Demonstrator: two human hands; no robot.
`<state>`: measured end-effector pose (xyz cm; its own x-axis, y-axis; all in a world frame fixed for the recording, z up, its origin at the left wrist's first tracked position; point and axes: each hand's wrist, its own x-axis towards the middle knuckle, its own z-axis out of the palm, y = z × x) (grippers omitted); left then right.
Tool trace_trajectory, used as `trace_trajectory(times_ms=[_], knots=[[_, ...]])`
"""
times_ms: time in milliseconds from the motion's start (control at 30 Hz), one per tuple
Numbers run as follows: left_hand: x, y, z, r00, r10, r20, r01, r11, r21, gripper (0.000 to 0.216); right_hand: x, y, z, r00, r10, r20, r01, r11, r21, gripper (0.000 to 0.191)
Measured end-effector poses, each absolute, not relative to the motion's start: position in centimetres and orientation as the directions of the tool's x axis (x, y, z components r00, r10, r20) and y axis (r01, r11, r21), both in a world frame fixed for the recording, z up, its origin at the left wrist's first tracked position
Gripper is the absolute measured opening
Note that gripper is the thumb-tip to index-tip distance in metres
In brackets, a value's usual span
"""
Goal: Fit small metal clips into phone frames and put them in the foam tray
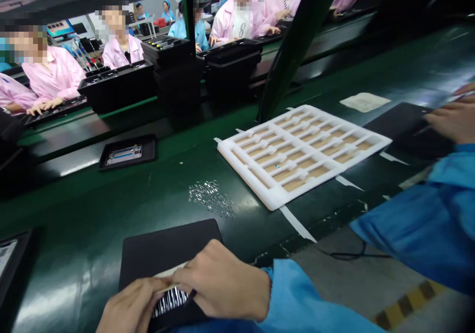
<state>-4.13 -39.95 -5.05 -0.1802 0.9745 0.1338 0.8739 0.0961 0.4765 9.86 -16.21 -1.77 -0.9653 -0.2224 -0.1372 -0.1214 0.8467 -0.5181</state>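
Note:
My left hand (129, 308) and my right hand (222, 283) meet at the bottom of the view over a black mat (163, 249). Both are closed, pinching a small strip of white and silver parts (170, 301) between their fingertips. The right hand comes from a blue sleeve (297, 303). A loose pile of tiny silver metal parts (211, 199) lies on the dark green belt just beyond the mat. A white foam tray (302, 150) with rows of tan slots sits further right.
A black tray holding a device (128, 152) rests at left. Black stacked trays (118, 88) line the far side, where people in pink coats work. A co-worker's blue sleeve (426, 224) and hand (452, 118) are at right over another black mat (404, 125).

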Motion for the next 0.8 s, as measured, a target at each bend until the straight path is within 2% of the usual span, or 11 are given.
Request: trace_trajectory(times_ms=[133,267,333,433,500,667,800], knots=[[-4.5,-38.7,-3.7,-0.271,0.961,-0.053,0.753,0.246,0.610,0.019,9.4,-16.0,-1.7,-0.964,-0.204,-0.170,-0.091,0.853,-0.513,0.020],[-4.7,-38.8,-2.7,-0.300,0.943,-0.146,0.696,0.321,0.642,0.017,9.1,-16.2,-1.5,-0.965,-0.195,-0.174,-0.073,0.841,-0.536,0.027],[-4.9,-39.6,-2.7,-0.299,0.947,-0.119,0.683,0.300,0.666,0.021,9.3,-16.2,-1.6,-0.967,-0.193,-0.166,-0.071,0.830,-0.553,0.030],[-5.1,-41.2,-2.8,-0.311,0.948,0.071,0.752,0.200,0.629,0.046,9.8,-16.1,-1.9,-0.972,-0.183,-0.146,-0.065,0.812,-0.580,0.030],[-5.0,-42.0,-2.9,-0.312,0.936,0.166,0.803,0.166,0.573,0.043,10.0,-16.2,-2.2,-0.976,-0.179,-0.127,-0.072,0.806,-0.587,0.029],[-4.5,-42.9,-3.5,-0.347,0.930,0.121,0.798,0.225,0.560,0.027,10.5,-16.8,-2.6,-0.978,-0.184,-0.100,-0.099,0.830,-0.549,0.020],[-4.9,-43.4,-4.4,-0.304,0.951,0.047,0.787,0.223,0.575,0.024,10.8,-17.3,-2.5,-0.974,-0.199,-0.105,-0.120,0.855,-0.505,0.019]])
